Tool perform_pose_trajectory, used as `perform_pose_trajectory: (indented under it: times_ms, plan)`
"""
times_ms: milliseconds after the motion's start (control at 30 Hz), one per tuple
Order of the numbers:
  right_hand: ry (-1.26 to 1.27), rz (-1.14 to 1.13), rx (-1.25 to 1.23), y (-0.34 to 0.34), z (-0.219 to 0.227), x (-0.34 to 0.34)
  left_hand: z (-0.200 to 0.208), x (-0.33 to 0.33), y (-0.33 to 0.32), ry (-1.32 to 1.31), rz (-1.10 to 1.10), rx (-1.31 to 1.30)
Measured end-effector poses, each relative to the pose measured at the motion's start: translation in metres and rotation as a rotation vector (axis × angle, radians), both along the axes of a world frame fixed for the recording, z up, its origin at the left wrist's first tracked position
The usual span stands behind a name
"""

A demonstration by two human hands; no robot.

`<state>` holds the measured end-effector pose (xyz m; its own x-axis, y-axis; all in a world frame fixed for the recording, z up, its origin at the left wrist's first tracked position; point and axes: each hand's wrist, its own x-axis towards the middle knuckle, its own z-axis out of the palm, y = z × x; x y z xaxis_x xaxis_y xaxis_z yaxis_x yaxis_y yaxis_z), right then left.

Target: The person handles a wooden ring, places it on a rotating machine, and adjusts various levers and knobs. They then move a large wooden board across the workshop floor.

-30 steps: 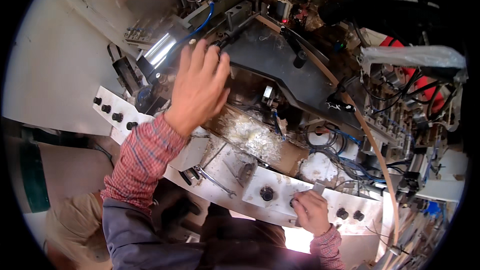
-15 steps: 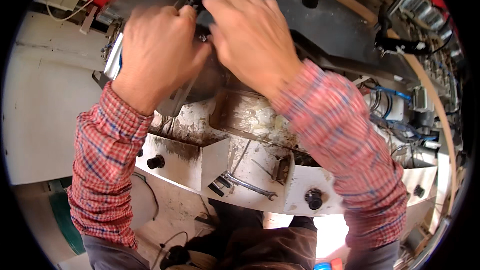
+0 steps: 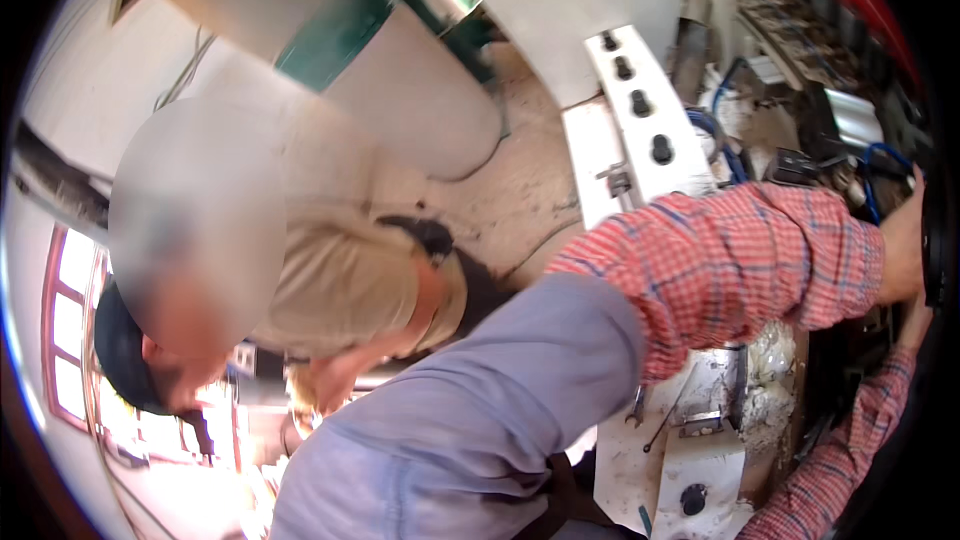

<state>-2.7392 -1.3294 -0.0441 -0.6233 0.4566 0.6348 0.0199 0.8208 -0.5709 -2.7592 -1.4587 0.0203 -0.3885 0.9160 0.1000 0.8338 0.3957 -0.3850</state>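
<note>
While stretched out with both arms toward the far right, photographed at a cluttered machine [image 3: 785,40], well apart from a tan-shirted co-worker [image 3: 345,285] on the left. Seen at the very edge, beside a dark rounded part [image 3: 936,250] and near a looping blue hose [image 3: 870,180]: the left hand [image 3: 905,245], and just below, largely swallowed by the dark border, the right hand [image 3: 917,322]. Near each other, though impossible to say whether touching. Likewise impossible to tell, for either, whether spread, curled or clamped on that dark rounded part, itself only partly visible between the hands and the border. Apparently mid-job, judging by both hands at the machine; in all likelihood not finished, though without any clear measure of work done or work left. Already in place: the white knobbed panel [image 3: 680,175] and the silver cylinder [image 3: 855,120], both apparently fitted. Lying loose on the white ledge [image 3: 615,480], apart from both hands: a metal wrench [image 3: 636,408] and a thin rod [image 3: 668,418], seemingly not called on at this point. Scattered beside a white box [image 3: 715,460] with a black knob [image 3: 693,499]: pale residue [image 3: 770,370], not cleared away. Hidden at the rim: the spot most likely to show progress; visible nowhere, any completed result.
</note>
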Motion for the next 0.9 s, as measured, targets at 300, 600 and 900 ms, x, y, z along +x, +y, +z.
perform_pose_trajectory:
  times_ms: [300, 600, 900]
  plan:
    - [-0.123, 0.074, -0.075, 0.104, -0.063, -0.024, -0.023, -0.015, 0.03, 0.065, -0.083, 0.168]
    - [-0.016, 0.299, -1.068, 0.125, -0.047, -0.038, -0.038, -0.025, 0.054, 0.027, -0.078, 0.329]
    - [-0.023, 0.244, -0.369, 0.105, -0.034, -0.041, -0.038, -0.027, 0.047, 0.018, -0.14, 0.528]
